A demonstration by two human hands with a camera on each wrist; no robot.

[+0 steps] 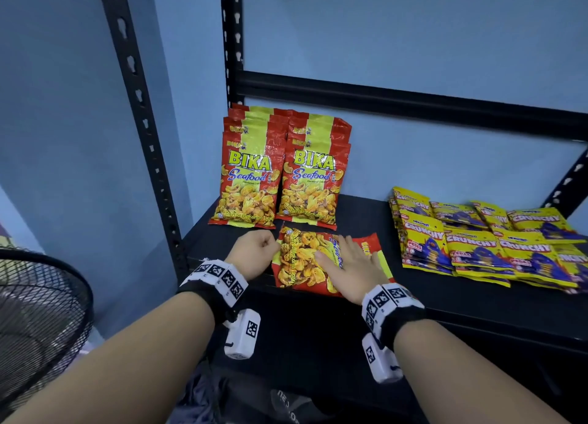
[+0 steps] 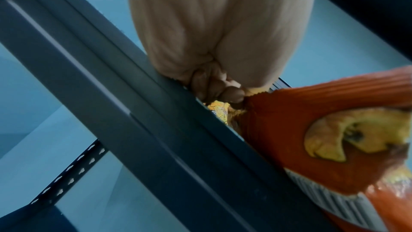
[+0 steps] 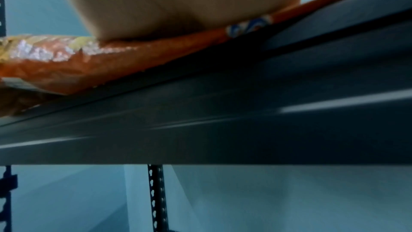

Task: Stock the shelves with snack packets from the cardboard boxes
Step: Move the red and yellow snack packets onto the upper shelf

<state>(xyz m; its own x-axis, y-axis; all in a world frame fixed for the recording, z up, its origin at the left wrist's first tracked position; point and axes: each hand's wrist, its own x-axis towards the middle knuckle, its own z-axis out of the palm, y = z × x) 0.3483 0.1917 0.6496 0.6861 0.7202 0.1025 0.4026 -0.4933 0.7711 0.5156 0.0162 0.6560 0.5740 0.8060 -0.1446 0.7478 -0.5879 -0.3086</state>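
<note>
A red and yellow Bika Seafood packet (image 1: 302, 266) lies flat and sideways on the black shelf (image 1: 429, 293), near its front edge. My left hand (image 1: 269, 245) is curled at the packet's left end. In the left wrist view its fingertips (image 2: 231, 93) pinch the crimped edge of the packet (image 2: 301, 121). My right hand (image 1: 346, 259) lies flat on top of the packet with its fingers spread and straight. The right wrist view shows the palm (image 3: 178, 6) pressing the packet (image 3: 100, 63) down. Two rows of the same Bika packets (image 1: 248, 181) stand upright behind, against the blue wall.
Several yellow Crunchy packets (image 1: 477, 242) lie in overlapping stacks on the right of the shelf. A black slotted upright (image 1: 140, 111) rises at the left. A black fan grille (image 1: 38, 321) sits at lower left. The shelf's front beam (image 3: 223, 112) runs under my wrists.
</note>
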